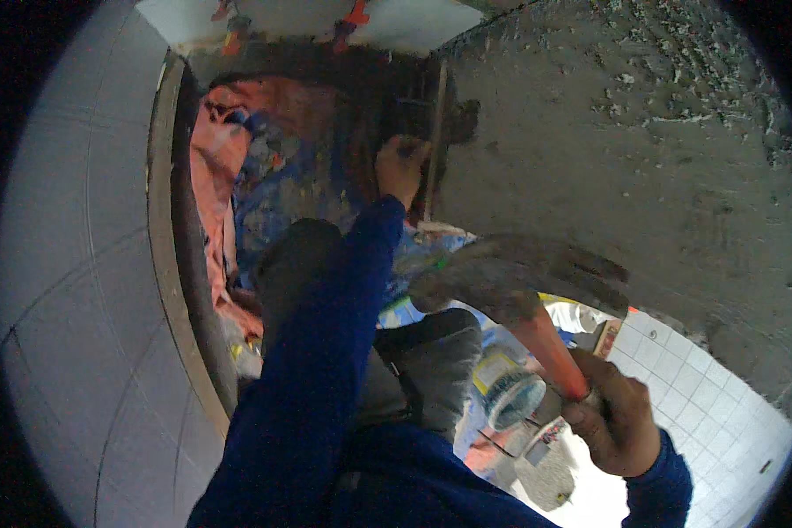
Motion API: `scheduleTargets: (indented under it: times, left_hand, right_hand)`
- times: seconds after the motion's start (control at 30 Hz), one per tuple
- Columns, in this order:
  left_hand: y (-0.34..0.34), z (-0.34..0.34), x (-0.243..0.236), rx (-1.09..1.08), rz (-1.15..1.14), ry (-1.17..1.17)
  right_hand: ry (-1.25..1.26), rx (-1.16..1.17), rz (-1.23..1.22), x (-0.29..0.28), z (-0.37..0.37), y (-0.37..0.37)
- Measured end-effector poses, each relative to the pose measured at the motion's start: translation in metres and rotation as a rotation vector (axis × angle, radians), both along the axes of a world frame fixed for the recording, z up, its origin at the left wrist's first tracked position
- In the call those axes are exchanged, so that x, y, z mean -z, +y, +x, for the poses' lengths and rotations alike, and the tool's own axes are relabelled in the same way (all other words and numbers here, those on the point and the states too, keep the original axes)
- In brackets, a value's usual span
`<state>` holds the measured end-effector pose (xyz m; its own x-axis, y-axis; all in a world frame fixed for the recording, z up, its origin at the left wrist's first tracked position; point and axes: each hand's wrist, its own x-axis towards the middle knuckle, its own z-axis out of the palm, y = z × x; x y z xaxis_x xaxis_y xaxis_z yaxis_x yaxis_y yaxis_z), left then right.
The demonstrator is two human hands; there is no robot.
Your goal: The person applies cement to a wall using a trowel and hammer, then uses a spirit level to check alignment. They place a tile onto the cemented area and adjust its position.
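Note:
My right hand (614,414) is wrapped round the orange handle of a claw hammer (524,282). The hammer is raised in front of me, its grey, worn head up and to the left of the hand. My left hand (400,167) reaches forward to a thin upright strip (436,141) at the edge of the grey rendered wall (590,158). Its fingers are drawn together beside that strip. Whatever they may pinch is too small and dark to make out.
Pink and blue sheeting (282,176) with debris lies in the recess ahead. On the left runs a long edge strip (163,220) beside a pale grey wall (79,220). A bucket (515,400) stands below the hammer, near white tiles (686,370).

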<state>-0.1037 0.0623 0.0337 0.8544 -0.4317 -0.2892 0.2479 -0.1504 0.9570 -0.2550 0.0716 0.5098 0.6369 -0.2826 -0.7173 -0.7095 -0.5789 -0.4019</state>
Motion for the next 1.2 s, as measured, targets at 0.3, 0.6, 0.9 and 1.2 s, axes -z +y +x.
scheduleTargets:
  times: [0.3,0.6,0.9,1.2]
  left_hand:
    - [0.023,0.018,-0.051,0.682,0.515,-0.534]
    - [0.031,0.009,-0.061,0.419,0.279,-0.219]
    - [0.052,-0.015,-0.042,0.354,0.304,-0.175]
    - [0.03,-0.059,-0.008,0.405,0.439,-0.239]
  right_hand:
    - [-0.069,0.36,0.173,-0.014,-0.04,0.007]
    - [-0.076,0.325,0.102,-0.008,0.043,0.016]
    - [-0.085,-0.139,0.05,0.036,0.133,0.033]
    - [0.133,-0.722,-0.254,0.23,0.24,0.019]
